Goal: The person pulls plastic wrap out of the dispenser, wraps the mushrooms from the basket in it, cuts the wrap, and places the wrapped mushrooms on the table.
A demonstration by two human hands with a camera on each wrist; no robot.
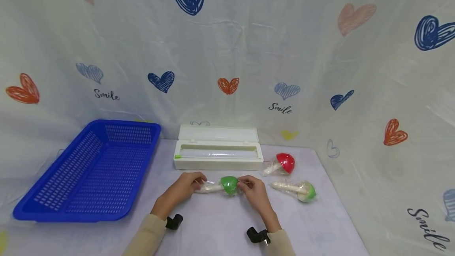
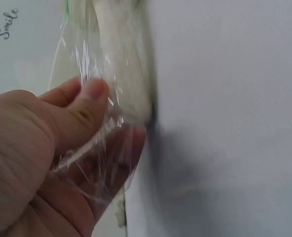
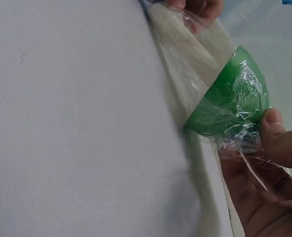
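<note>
A mushroom-shaped piece with a green cap [image 1: 229, 185] and a white stem [image 2: 121, 64] lies sideways over the table, wrapped in clear plastic wrap [image 3: 183, 74]. At the stem end, my left hand [image 1: 185, 188] pinches the loose end of the wrap between thumb and fingers. My right hand [image 1: 254, 193] is at the cap end, its thumb and fingers gathering the wrap there close against the green cap. In the right wrist view the film looks crinkled and shiny over the cap.
Behind my hands stands a white plastic-wrap dispenser [image 1: 218, 164], lid raised, with a roll inside. Two more wrapped mushrooms, one red-capped [image 1: 286, 163] and one green-tipped [image 1: 306, 191], lie to the right. A blue basket [image 1: 81, 216] sits at left, and a heart-patterned curtain [image 1: 227, 50] hangs behind.
</note>
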